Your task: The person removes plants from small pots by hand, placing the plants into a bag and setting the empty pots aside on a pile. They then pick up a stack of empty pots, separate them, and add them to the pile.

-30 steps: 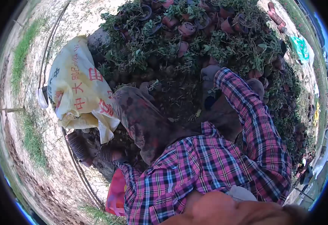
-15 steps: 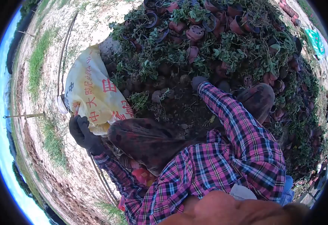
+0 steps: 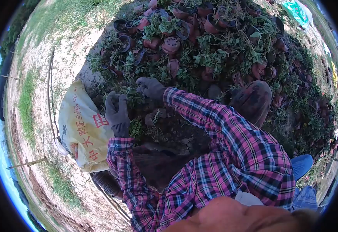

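Note:
My left hand, in a dark grey glove, is raised beside the yellowish-white sack with red printing. Its thumb and fingers are apart with nothing between them. My right hand, gloved alike, reaches left over the near edge of a heap of uprooted green plants. Its fingers are partly spread, and I see nothing in them. Reddish-brown plastic pots lie among the plants. Round, dirt-coloured lumps rest on the dark soil below my hands.
My knee in dirty trousers stands at the heap's right. A thin pole or hose lies on the pale ground at left, near grass tufts. A green and white bag sits far right. Part of a person in blue clothing shows behind my elbow.
My left hand has left the sack's lower edge and moved up and right. The right hand has moved left across the heap toward it. The view has shifted a little.

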The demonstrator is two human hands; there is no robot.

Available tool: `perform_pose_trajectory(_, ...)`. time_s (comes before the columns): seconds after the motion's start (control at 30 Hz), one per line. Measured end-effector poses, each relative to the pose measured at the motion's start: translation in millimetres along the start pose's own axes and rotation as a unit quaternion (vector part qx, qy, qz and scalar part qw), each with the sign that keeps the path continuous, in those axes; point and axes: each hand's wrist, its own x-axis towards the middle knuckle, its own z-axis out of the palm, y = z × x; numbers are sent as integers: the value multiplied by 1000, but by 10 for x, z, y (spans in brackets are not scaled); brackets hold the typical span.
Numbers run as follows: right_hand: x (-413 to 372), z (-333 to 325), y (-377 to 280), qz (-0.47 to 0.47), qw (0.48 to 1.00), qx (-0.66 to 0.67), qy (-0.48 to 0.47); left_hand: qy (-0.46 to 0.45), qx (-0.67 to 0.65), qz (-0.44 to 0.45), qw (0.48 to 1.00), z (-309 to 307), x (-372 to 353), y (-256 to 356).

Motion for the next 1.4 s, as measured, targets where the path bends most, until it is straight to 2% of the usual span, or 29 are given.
perform_pose_trajectory(0.03, -70, -334, -18, 132, 989, 11, 67, -8, 21, 22, 1000, 61, -10, 3)
perform_pose_trajectory(0.07, -66, -642, 327, 139, 978, 74, 135, -16, 43, 43, 998, 114, -26, -2)
perform_pose_trajectory(0.1, 7, -877, 914, 179, 934, 202, 235, -26, 67, 64, 995, 157, -48, -7)
perform_pose_trajectory(0.13, 177, -1019, 1697, 225, 929, 113, 271, -39, 89, 62, 993, 192, -58, -11)
perform_pose_trajectory(0.2, 269, -1132, 1967, 290, 923, -53, 246, -63, 133, 61, 987, 281, -77, -45)
perform_pose_trajectory(0.27, 121, -1111, 1084, 318, 918, -200, 127, -86, 153, 74, 982, 360, -97, -58)
perform_pose_trajectory(0.33, 159, -1115, 1175, 308, 912, -188, 194, -121, 176, 67, 975, 434, -109, -32)
perform_pose_trajectory(0.4, 180, -1216, 1607, 189, 936, -248, 162, -150, 194, 41, 969, 470, -131, -45)
perform_pose_trajectory(0.43, -83, -1240, 551, 141, 949, -243, 141, -173, 201, 15, 964, 494, -156, -24)
perform_pose_trajectory(0.5, -287, -1241, 411, 90, 985, -117, 93, -198, 171, -22, 965, 526, -209, -181)
perform_pose_trajectory(0.53, -380, -1239, 355, 63, 995, -50, 66, -213, 112, -96, 966, 575, -196, -310)
perform_pose_trajectory(0.57, -494, -1256, 73, 152, 987, -45, -7, -224, 54, -172, 958, 638, -169, -415)
perform_pose_trajectory(0.6, -584, -1165, -21, 129, 991, -40, -9, -230, -4, -249, 941, 652, -187, -462)
perform_pose_trajectory(0.67, -732, -1039, -103, 80, 996, -37, -7, -175, -82, -377, 906, 747, -239, -299)
perform_pose_trajectory(0.7, -810, -962, -125, -8, 999, -48, -15, -149, -123, -431, 881, 768, -247, -227)
perform_pose_trajectory(0.77, -945, -864, -182, -137, 982, -132, -1, -295, -208, -336, 870, 673, -292, -425)
perform_pose_trajectory(0.8, -1024, -832, -224, -198, 965, -173, 8, -319, -286, -382, 819, 702, -258, -355)
perform_pose_trajectory(0.83, -1120, -819, -328, -203, 970, -129, -36, -337, -352, -430, 760, 732, -222, -285)
perform_pose_trajectory(0.93, -1259, -866, -596, -161, 946, -264, -100, -350, -273, -268, 855, 700, -314, -247)
perform_pose_trajectory(0.97, -1256, -884, -567, -239, 914, -318, -79, -280, -260, -267, 885, 700, -344, -229)
perform_pose_trajectory(1.07, -1244, -943, -544, -199, 889, -386, -147, -289, -162, -245, 911, 663, -357, -460)
perform_pose_trajectory(1.1, -1269, -926, -537, -187, 879, -411, -153, -269, -130, -202, 933, 713, -431, -449)
perform_pose_trajectory(1.17, -1306, -873, -474, -205, 880, -408, -134, -251, 21, -117, 961, 727, -483, -604)
perform_pose_trajectory(1.2, -1314, -838, -464, -217, 879, -405, -127, -236, 96, -74, 964, 717, -504, -607)
perform_pose_trajectory(1.23, -1322, -803, -451, -222, 877, -408, -125, -223, 137, -73, 962, 686, -521, -613)
perform_pose_trajectory(1.33, -1311, -698, -450, -240, 862, -426, -130, -189, 197, -140, 952, 599, -550, -611)
perform_pose_trajectory(1.4, -1302, -598, -451, -244, 847, -450, -144, -194, 273, -142, 932, 512, -590, -650)
